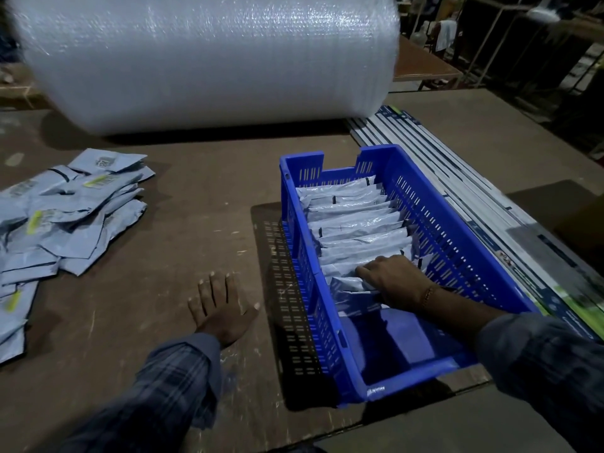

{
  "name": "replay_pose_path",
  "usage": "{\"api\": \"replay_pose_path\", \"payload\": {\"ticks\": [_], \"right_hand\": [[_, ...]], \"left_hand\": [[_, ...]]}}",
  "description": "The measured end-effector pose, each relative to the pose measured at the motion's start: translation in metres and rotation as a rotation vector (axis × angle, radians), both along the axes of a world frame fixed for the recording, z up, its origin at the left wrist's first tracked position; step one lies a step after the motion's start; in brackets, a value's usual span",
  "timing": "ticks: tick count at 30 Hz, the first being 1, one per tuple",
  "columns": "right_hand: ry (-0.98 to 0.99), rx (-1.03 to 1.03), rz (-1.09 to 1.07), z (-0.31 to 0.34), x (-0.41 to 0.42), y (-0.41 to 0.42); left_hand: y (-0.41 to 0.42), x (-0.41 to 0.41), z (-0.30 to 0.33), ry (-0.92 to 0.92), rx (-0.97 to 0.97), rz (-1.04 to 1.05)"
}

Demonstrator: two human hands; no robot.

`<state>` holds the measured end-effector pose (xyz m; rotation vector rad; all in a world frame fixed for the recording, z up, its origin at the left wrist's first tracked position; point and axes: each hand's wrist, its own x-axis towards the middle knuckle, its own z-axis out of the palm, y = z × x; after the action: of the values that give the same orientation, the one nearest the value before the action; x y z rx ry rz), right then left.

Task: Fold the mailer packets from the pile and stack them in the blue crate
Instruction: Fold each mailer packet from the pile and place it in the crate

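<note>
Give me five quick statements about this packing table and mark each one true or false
1. The left hand lies flat on the table, holding nothing. True.
2. The right hand is outside the blue crate. False: it is inside the crate, resting on the row of folded packets.
3. The unfolded pile of mailers lies to the left of the crate. True.
4. The crate is completely full. False: the near end of the crate shows its bare floor.
5. The bubble wrap roll lies between the person and the crate. False: it lies at the far side of the table, beyond the crate.
</note>
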<state>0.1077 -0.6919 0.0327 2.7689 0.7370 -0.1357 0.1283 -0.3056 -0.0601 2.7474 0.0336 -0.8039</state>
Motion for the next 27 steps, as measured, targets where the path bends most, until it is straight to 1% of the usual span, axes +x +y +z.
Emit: {"api": "replay_pose_path", "payload": {"ticks": [7, 11, 14, 17, 20, 27], "right_hand": [[-0.111, -0.058, 0.011, -0.005, 0.019, 0.004], [-0.078, -0.123, -0.016, 0.004, 0.016, 0.009], [-0.055, -0.139, -0.106, 0.018, 0.015, 0.009], [-0.073, -0.192, -0.18, 0.021, 0.012, 0.009], [-0.094, -0.23, -0.199, 0.022, 0.008, 0.01], [-0.129, -0.204, -0.232, 0.03, 0.007, 0.012]], "left_hand": [[-0.002, -0.001, 0.004, -0.012, 0.01, 0.005], [-0.002, 0.001, 0.002, -0.025, 0.015, -0.001], [-0.002, 0.002, 0.0, -0.022, 0.021, -0.007], [0.0, 0.004, -0.003, -0.021, 0.023, -0.008], [0.001, 0.003, -0.005, -0.029, 0.011, -0.008], [0.003, 0.005, -0.008, -0.04, 0.011, -0.014]]}}
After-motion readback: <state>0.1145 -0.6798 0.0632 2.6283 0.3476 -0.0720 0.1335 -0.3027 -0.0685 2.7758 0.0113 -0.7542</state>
